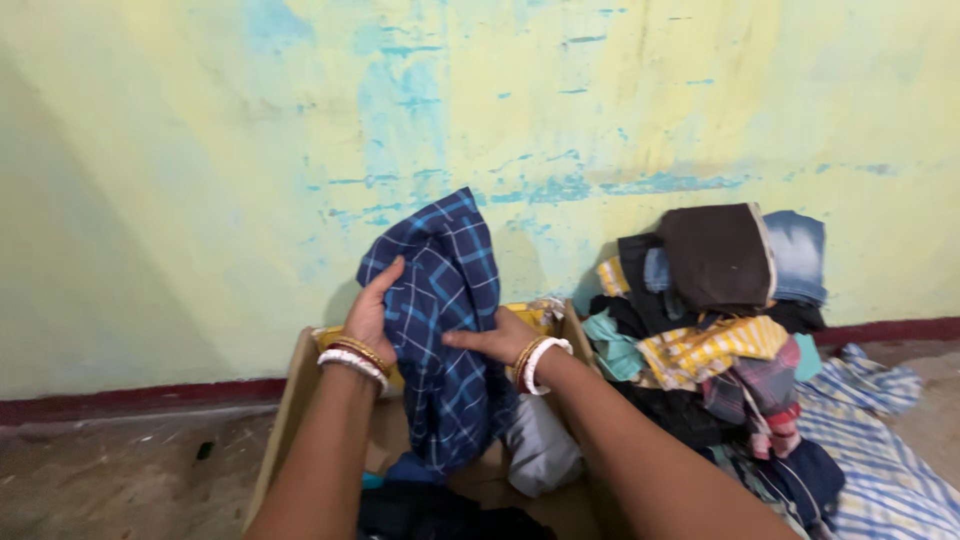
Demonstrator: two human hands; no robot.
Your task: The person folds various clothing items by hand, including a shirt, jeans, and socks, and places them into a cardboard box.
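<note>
— What is hard to see?
— The cardboard box (290,400) is mostly hidden by forearms; its dark contents are unclear.
— And the hands?
— Left hand (372,310) and right hand (497,340) both grip a navy checked shirt (445,330) above the box. A clothes pile (720,330) sits right, against a peeling yellow-blue wall (200,150).

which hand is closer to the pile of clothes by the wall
Right. The right hand grips the blue checked shirt on the side facing the pile of clothes; the left hand holds the shirt's far side.
</note>
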